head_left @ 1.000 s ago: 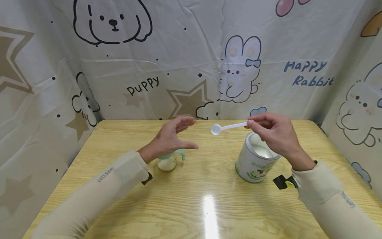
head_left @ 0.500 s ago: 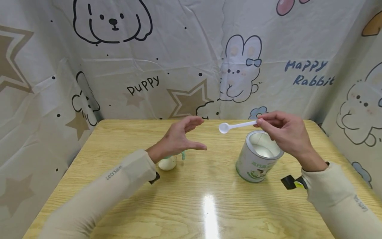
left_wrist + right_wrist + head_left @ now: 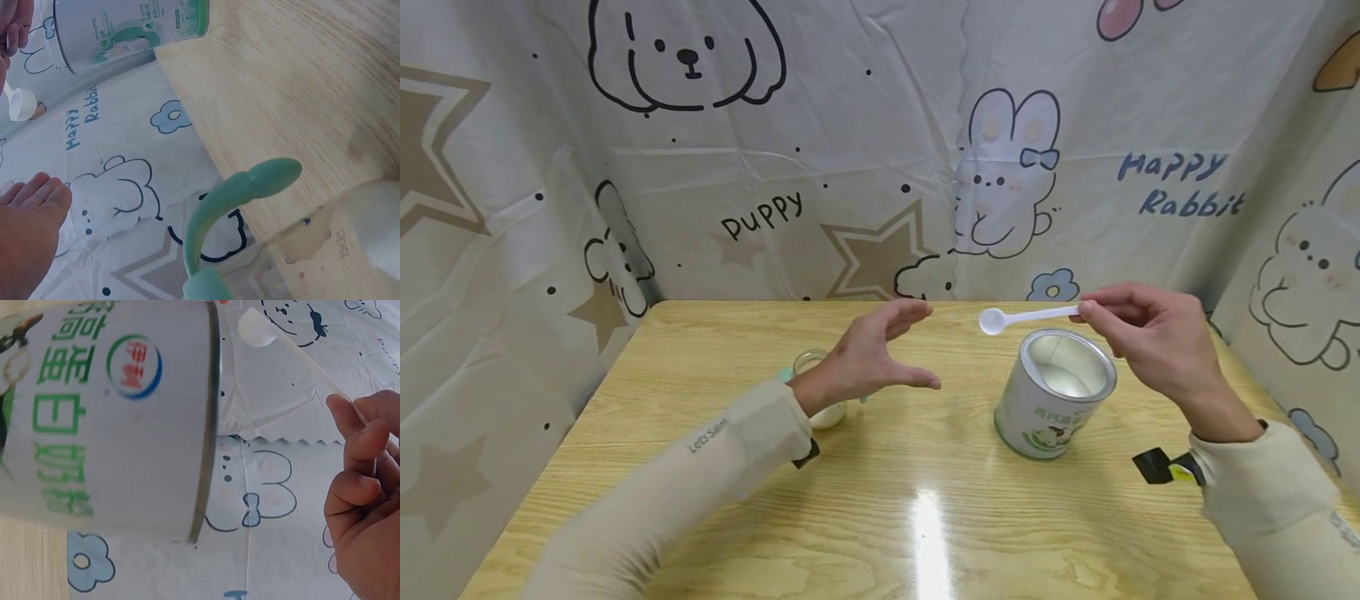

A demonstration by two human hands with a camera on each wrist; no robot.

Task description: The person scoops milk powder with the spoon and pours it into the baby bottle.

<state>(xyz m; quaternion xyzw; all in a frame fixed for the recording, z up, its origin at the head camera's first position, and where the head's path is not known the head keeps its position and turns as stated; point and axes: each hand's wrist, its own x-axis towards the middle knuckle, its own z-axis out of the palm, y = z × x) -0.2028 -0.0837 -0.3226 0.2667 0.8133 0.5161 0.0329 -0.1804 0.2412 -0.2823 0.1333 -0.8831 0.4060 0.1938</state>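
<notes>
My right hand (image 3: 1161, 358) pinches the end of a white plastic measuring scoop (image 3: 992, 322), held level with its bowl to the left. Below and to the left of that hand stands an uncapped milk powder can (image 3: 1033, 417), with pale powder visible inside. My left hand (image 3: 872, 354) is raised with fingers and thumb spread apart, touching nothing. Behind its wrist stands a baby bottle (image 3: 829, 417) with an open rim and pale contents, partly hidden by the hand. The bottle's mint green handle (image 3: 212, 206) curves up close in the left wrist view.
The wooden table (image 3: 865, 517) ends at a cloth backdrop (image 3: 865, 108) printed with puppies, rabbits and stars. More cloth encloses the left and right sides.
My right hand has moved right with the scoop, from above the can to beside its rim. My left hand has drifted right, uncovering the bottle's rim.
</notes>
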